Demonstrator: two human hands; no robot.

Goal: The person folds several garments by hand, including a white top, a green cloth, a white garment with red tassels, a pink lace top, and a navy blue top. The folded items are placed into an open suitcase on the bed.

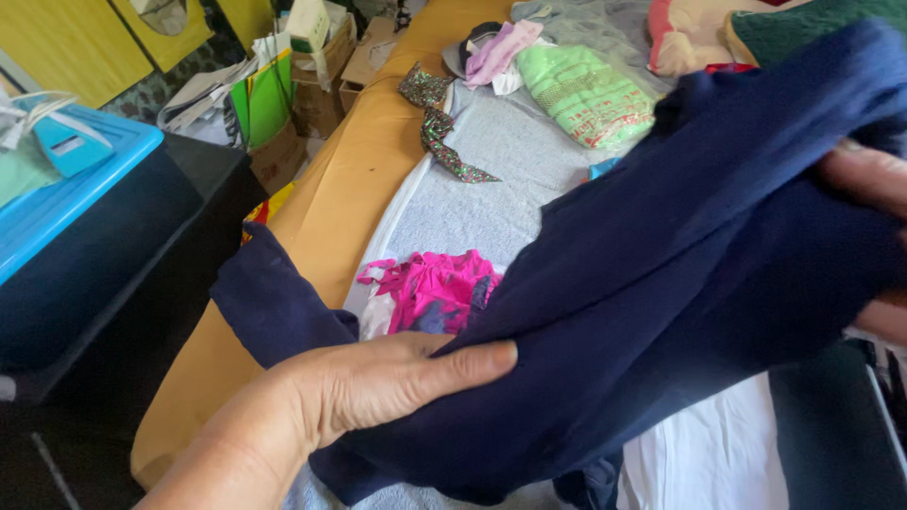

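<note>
A large, soft navy-blue cloth garment (699, 255) fills most of the view, stretched slantwise from the upper right down to the lower left and held up above the bed (359, 179), which wears a mustard-yellow cover. Over that cover lies a pale grey towelling sheet (491, 189), running up the middle. At the left stands a bright blue plastic lid on a dark box (85, 198). On the grey sheet, near the top, rests a light green knitted piece in a clear bag (586, 94), and just below the navy garment's lower edge a crumpled bright pink cloth (430, 288) lies. A dark, speckled strip of ribbon-like fabric (444, 142) curls beside the sheet's upper left border. The left hand (378, 382) is clenched on the lower fold of the navy garment, thumb laid flat along the top of the cloth. The right hand (874, 179), only partly seen at the right edge, grasps the garment's upper end, its fingers wrapped in the fabric.
</note>
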